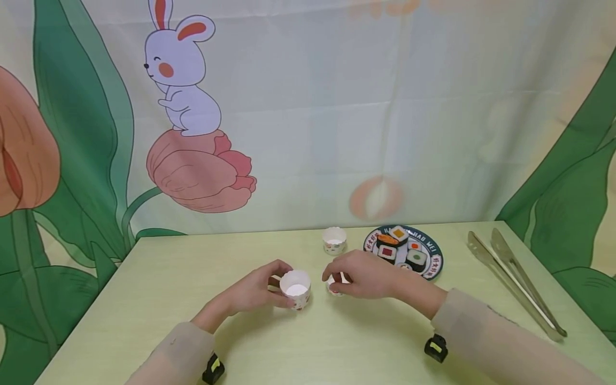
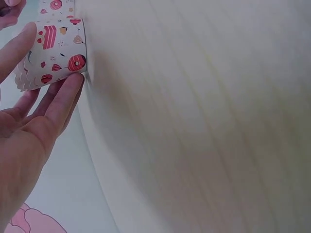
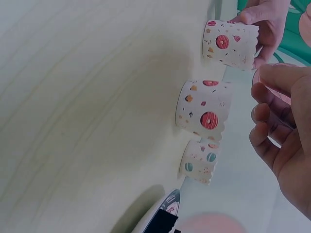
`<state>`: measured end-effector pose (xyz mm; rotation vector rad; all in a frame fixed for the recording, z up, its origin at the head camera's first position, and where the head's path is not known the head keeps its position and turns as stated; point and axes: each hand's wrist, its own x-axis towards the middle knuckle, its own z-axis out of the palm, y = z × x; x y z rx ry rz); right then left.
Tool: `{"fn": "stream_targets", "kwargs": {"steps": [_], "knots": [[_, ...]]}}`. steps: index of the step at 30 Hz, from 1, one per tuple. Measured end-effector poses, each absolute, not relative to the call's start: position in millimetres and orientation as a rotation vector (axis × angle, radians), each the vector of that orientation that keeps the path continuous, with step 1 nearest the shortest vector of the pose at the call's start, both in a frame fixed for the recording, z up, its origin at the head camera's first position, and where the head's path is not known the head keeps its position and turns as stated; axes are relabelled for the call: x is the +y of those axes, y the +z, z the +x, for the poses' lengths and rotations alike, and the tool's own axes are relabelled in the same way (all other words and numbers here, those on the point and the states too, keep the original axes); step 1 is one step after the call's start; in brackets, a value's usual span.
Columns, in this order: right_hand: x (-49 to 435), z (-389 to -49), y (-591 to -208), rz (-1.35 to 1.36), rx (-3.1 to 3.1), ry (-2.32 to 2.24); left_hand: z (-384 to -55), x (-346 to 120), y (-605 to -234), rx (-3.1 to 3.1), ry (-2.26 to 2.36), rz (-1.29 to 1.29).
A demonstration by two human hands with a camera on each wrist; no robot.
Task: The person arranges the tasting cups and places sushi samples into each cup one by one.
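Observation:
My left hand (image 1: 250,289) grips a white paper baking cup (image 1: 295,291) printed with red doughnuts and cake slices; the thumb lies on one side and the fingers on the other. It stands mouth up on the table. Just to its right is a second doughnut-printed paper cup (image 3: 204,109), mostly covered by my right hand (image 1: 366,275) in the head view. The right wrist view shows that hand's loosely bent fingers above the cup's scalloped rim, holding nothing. Farther back stands a third paper cup (image 1: 334,243), with teal prints.
Behind and right of my right hand, a round plate (image 1: 436,262) with lettering on its rim carries several sushi-shaped pieces (image 1: 387,251). Metal tongs (image 1: 486,252) lie at the table's right side. A printed cloth (image 1: 308,117) hangs along the back edge.

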<state>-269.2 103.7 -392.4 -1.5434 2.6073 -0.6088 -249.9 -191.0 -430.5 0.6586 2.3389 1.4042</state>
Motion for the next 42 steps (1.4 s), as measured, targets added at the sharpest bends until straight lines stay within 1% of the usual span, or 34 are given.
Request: {"fn": "stream_targets", "kwargs": {"steps": [13, 19, 33, 42], "knots": [[83.6, -260.6, -394.5, -1.617, 2.554, -0.572, -244.6, -190.7, -428.4, 2.304, 1.394, 0.714], [78.2, -258.2, -396.4, -1.605, 2.544, -0.548, -244.1, -189.9, -427.5, 2.291, 1.371, 0.732], [74.8, -260.3, -404.5, -1.668, 2.538, -0.544, -241.3, -187.3, -425.9, 2.264, 1.378, 0.755], [72.8, -259.8, -404.9, -1.654, 2.562, -0.532, -240.6, -187.2, -425.8, 2.253, 1.383, 0.755]]}}
